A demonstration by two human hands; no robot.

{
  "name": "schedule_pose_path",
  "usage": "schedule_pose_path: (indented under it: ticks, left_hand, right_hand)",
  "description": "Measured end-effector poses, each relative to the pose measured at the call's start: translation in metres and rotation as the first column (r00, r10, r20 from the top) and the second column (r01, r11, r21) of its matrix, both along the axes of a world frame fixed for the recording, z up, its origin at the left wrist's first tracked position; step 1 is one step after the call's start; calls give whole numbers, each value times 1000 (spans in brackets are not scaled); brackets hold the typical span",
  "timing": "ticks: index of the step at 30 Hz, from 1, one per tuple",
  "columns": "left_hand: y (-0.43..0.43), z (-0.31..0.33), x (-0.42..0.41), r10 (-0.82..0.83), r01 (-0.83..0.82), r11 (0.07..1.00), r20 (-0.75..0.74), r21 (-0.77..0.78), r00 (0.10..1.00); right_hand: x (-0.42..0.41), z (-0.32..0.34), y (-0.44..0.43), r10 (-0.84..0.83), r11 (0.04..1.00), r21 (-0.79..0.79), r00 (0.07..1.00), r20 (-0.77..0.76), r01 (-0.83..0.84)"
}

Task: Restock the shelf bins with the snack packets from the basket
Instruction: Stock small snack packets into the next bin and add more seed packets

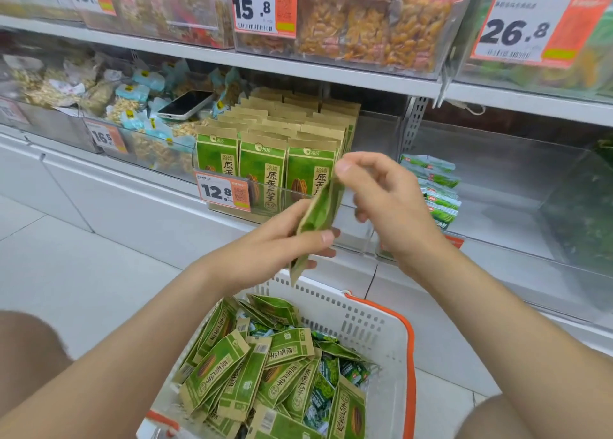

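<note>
left hand (285,238) and right hand (386,199) both tight on one green snack packet (319,213), just above the basket (368,326)

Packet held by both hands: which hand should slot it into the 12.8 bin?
Probably right: the right hand pinches the packet at its top, level with the bin front; the left hand grips lower.
</note>
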State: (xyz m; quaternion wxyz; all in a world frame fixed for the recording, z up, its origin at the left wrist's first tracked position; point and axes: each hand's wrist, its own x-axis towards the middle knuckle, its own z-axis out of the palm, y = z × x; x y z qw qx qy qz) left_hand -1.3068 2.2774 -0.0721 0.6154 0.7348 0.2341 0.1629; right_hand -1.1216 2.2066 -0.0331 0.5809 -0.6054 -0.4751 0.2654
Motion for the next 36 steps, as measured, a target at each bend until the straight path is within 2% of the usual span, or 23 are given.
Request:
schedule_pose_path:
  ticks: [1, 2, 4, 6, 9, 13, 14, 16, 18, 22, 25, 28, 30, 32, 34, 36]
  left_hand:
    - [0, 2, 1, 22, -18, 995, 41, -98, 999]
    - [0, 3, 1, 34, -20, 982, 70, -186, 997]
    - [0, 6, 1, 32, -1, 956, 103, -294, 994]
    - [-1, 7, 0, 42, -4, 949, 116, -316, 992]
    - [-3, 6, 5, 134, -111, 980, 135, -165, 982]
    - [-7, 2, 13, 268, -280, 959, 163, 53, 949]
    - [-8, 0, 14, 312, -339, 931, 185, 138, 932]
    - [-8, -2, 15, 373, -431, 847, 231, 312, 899]
    - [-9, -2, 14, 407, -492, 786, 285, 374, 868]
    - [-9, 0, 12, 463, -578, 708, 351, 406, 814]
    - [-5, 2, 14, 524, -645, 636, 377, 423, 764]
    - [1, 7, 14, 584, -670, 532, 349, 517, 733]
    - [7, 6, 11, 608, -689, 476, 362, 547, 707]
    - [14, 3, 8, 634, -725, 440, 388, 530, 669]
    - [22, 1, 6, 664, -751, 417, 392, 512, 637]
    - [31, -2, 4, 679, -747, 397, 377, 533, 629]
  right_hand:
    - [2, -4, 3, -65, 998, -4, 985, 161, 66]
    - [3, -7, 4, -100, 995, -4, 968, 231, 104]
    - [3, -12, 8, -100, 994, -4, 961, 259, 105]
    - [1, -11, 8, -95, 995, -5, 954, 284, 100]
    - [1, -8, 9, -61, 998, 20, 991, 120, 59]
    - [2, -8, 14, -133, 990, 81, 952, 275, 114]
    - [1, -6, 14, -108, 993, 72, 966, 236, 94]
    - [-2, 1, 11, -12, 999, 38, 1000, -7, 12]
    - [-7, 7, 6, 53, 998, -17, 974, -219, -58]
    - [-16, 7, 8, 55, 991, -96, 950, -308, -89]
    - [-19, 9, 9, 41, 983, -169, 987, -158, -68]
    - [-22, 8, 9, 147, 974, -171, 989, -19, -148]
    - [-20, 8, 11, 113, 992, -66, 988, 102, -107]
    - [-12, 10, 16, -57, 991, 133, 966, 252, 23]
    - [-3, 14, 22, -207, 937, 335, 931, 301, 100]
    - [3, 16, 27, -268, 905, 411, 892, 364, 105]
